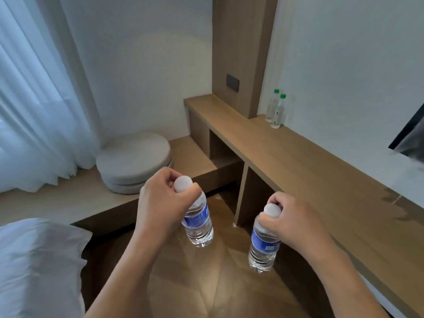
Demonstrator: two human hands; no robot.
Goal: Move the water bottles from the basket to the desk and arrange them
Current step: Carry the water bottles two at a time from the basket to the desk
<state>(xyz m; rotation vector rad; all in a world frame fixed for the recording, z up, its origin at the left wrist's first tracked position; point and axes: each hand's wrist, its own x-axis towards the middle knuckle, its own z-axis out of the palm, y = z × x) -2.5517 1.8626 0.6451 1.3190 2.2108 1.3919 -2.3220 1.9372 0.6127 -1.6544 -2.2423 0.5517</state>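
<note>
My left hand [160, 203] grips the neck of a clear water bottle [198, 222] with a white cap and blue label, hanging over the wooden floor. My right hand [296, 220] holds a second, matching blue-label bottle [262, 247] by its neck, close to the front edge of the long wooden desk [321, 180] on the right. Both bottles hang upright and apart from each other. Two green-capped clear bottles [276, 110] stand side by side at the desk's far end against the wall. No basket is in view.
A round grey cushion [134, 160] lies on a low wooden platform [57, 203] by the white curtain [34, 99]. A white pillow [39, 267] is at the lower left. A dark screen edge [410, 136] sits on the desk's right; open cubbies [229, 148] are under the desk.
</note>
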